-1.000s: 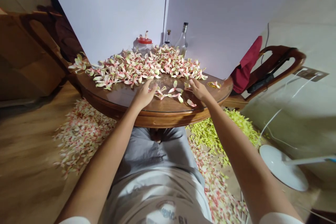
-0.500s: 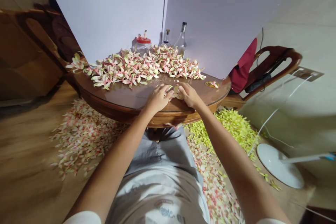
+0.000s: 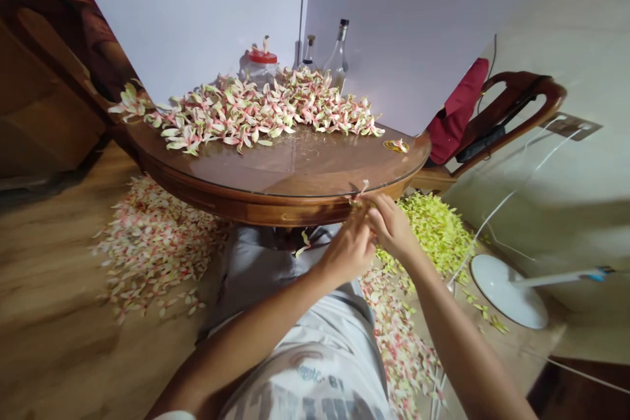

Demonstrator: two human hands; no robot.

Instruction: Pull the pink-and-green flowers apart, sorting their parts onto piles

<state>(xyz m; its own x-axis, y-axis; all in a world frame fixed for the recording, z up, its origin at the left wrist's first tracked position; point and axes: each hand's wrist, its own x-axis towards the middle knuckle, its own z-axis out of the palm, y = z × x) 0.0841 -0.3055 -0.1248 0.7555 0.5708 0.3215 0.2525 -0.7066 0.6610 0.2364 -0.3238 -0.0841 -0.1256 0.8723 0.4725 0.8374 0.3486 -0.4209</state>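
Blossoms (image 3: 365,188), pink and white, protrude from a two-handed pinch beside the near edge of the wooden table (image 3: 319,164), right of its middle. Left hand (image 3: 348,246) and right hand (image 3: 396,226) both curl around them. Step, judged: fingering a small bunch; next move likely calls for one hand steadying, the other working. One pale tip points up or toward the far edge; fingers hide the bunch's long axis.

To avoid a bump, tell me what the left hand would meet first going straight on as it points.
Leaving aside the flower pieces at its fingertips, the left hand would likely meet the right hand first; one view leaves exact depth unclear.
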